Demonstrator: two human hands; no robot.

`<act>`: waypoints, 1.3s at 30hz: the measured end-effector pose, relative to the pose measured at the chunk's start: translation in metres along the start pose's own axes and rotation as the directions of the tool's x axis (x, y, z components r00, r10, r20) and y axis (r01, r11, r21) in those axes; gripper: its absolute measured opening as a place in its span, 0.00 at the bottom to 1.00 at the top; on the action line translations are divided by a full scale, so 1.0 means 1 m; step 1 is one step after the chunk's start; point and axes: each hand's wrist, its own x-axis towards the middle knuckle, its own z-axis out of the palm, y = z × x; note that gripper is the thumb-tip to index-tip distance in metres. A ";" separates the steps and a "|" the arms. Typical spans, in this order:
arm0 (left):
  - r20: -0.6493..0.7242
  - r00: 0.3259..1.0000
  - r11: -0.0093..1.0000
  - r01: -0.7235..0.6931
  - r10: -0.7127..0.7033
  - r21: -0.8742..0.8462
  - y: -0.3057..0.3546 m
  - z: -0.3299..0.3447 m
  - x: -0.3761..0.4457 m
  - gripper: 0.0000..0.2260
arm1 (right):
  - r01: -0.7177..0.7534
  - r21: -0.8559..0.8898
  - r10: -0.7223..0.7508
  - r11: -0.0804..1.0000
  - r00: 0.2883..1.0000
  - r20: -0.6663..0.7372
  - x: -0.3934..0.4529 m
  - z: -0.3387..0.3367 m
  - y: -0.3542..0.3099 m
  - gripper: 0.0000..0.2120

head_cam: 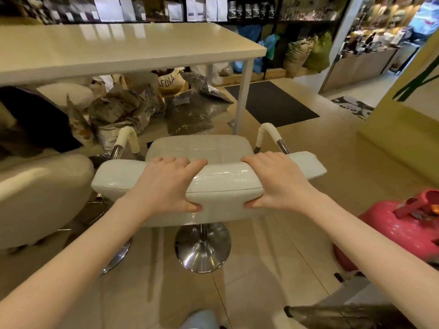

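A cream padded bar chair stands in front of me on a chrome pedestal base. Its low backrest faces me and its seat points toward a white table. My left hand grips the backrest's top left of centre, fingers over the top and thumb underneath. My right hand grips it the same way right of centre. Chrome armrests with cream padding rise on both sides of the seat.
Foil and paper bags lie piled under the table. A second cream chair stands at my left. A red gas cylinder sits at my right. A dark mat lies on the tiled floor beyond; shelves of packets line the back wall.
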 end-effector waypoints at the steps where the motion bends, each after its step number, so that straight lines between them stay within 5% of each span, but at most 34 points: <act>1: -0.010 1.000 1.000 -0.002 0.002 -0.006 0.001 -0.001 0.000 0.38 | 0.005 0.003 -0.005 1.000 1.000 -0.014 -0.001 0.001 0.001 0.39; 22: -0.065 0.997 0.999 0.038 -0.036 0.021 -0.003 0.006 0.007 0.36 | 0.095 0.051 -0.088 0.994 0.989 -0.118 0.012 0.005 0.021 0.34; 39: -0.121 0.987 0.994 0.108 -0.106 0.010 -0.086 0.020 0.075 0.36 | 0.144 0.060 -0.140 0.988 0.988 -0.065 0.131 0.030 0.056 0.38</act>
